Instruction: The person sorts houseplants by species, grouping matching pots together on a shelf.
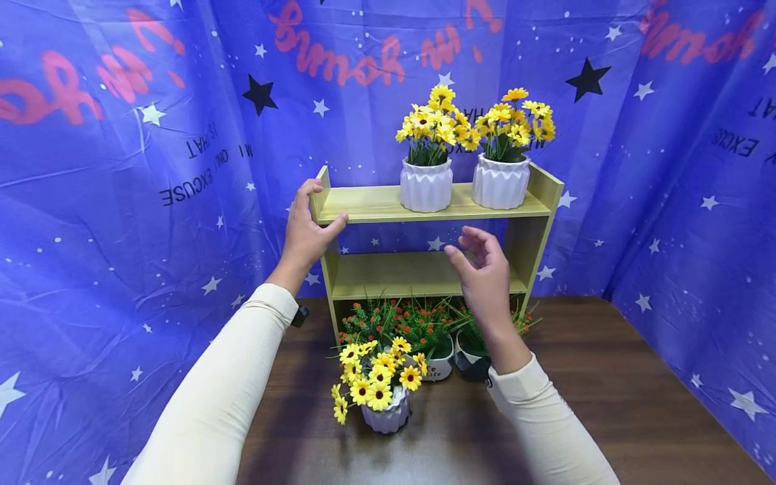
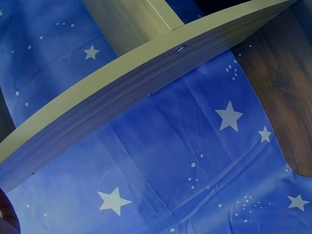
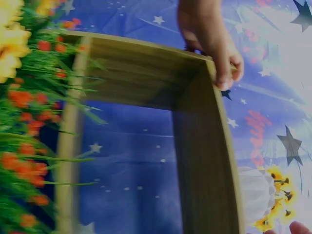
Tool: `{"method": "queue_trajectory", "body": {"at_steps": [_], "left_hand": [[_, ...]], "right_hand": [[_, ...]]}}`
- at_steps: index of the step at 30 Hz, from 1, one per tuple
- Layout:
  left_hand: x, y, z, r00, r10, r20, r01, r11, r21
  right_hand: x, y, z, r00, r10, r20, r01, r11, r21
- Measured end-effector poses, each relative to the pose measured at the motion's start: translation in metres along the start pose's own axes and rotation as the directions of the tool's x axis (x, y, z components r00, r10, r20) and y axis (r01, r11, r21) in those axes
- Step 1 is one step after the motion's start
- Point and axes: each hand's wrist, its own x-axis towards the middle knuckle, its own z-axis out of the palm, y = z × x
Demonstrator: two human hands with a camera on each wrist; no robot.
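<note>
My left hand (image 1: 306, 229) grips the upper left corner of a light wooden shelf (image 1: 364, 202), its thumb at the front edge of the top board and its fingers at the side panel. The right wrist view also shows this hold. In front of the middle board, my right hand (image 1: 488, 279) hovers with loosely bent fingers, holding nothing. Two white fluted pots of yellow flowers, one near the middle (image 1: 426, 187) and one at the right (image 1: 500, 183), stand on the top board. A third such pot (image 1: 388, 412) is on the table before the shelf.
Plants with small red flowers (image 1: 427, 327) stand at the shelf's foot, one in a white lettered pot (image 1: 438, 368) and one in a dark pot (image 1: 471, 367). A blue star-printed curtain (image 1: 364, 121) hangs behind the brown wooden table (image 1: 606, 391).
</note>
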Motion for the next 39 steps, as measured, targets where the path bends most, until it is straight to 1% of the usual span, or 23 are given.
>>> {"method": "queue_trajectory", "body": {"at_steps": [3, 9, 12, 16, 21, 27, 31, 34, 36, 39], "left_hand": [[-0.001, -0.001, 0.001, 1.0, -0.001, 0.008, 0.001, 1.0, 0.005], [-0.003, -0.001, 0.0, 1.0, -0.003, -0.002, 0.003, 1.0, 0.01], [-0.002, -0.002, 0.0, 1.0, -0.004, -0.003, 0.004, 1.0, 0.013], [-0.001, -0.002, 0.001, 1.0, 0.002, -0.003, -0.002, 1.0, 0.011], [-0.001, -0.001, 0.0, 1.0, 0.015, -0.001, -0.015, 1.0, -0.001], [0.0, -0.001, 0.0, 1.0, 0.025, 0.002, -0.025, 1.0, -0.007], [0.0, -0.001, 0.0, 1.0, 0.029, -0.004, -0.029, 1.0, -0.005], [0.0, -0.001, -0.001, 1.0, 0.025, -0.007, -0.025, 1.0, 0.007], [0.0, 0.0, -0.001, 1.0, 0.019, -0.004, -0.018, 1.0, 0.013], [0.0, 0.0, 0.0, 1.0, 0.006, 0.004, -0.006, 1.0, 0.016]], "right_hand": [[-0.02, 0.01, -0.005, 1.0, 0.015, 0.011, -0.015, 1.0, -0.012], [-0.062, 0.032, -0.006, 0.995, 0.093, 0.039, -0.092, 0.995, -0.036], [-0.077, 0.041, -0.006, 0.991, 0.125, 0.05, -0.123, 0.992, -0.034], [-0.088, 0.048, -0.009, 0.984, 0.16, 0.074, -0.159, 0.987, -0.02], [-0.103, 0.056, -0.016, 0.979, 0.184, 0.093, -0.179, 0.982, -0.056], [-0.123, 0.069, -0.02, 0.964, 0.243, 0.104, -0.236, 0.969, -0.074], [-0.136, 0.078, -0.02, 0.957, 0.265, 0.119, -0.254, 0.962, -0.097], [-0.145, 0.085, -0.019, 0.952, 0.276, 0.13, -0.261, 0.958, -0.12], [-0.15, 0.089, -0.019, 0.948, 0.289, 0.135, -0.274, 0.954, -0.119], [-0.157, 0.094, -0.02, 0.935, 0.32, 0.154, -0.3, 0.944, -0.139]]}}
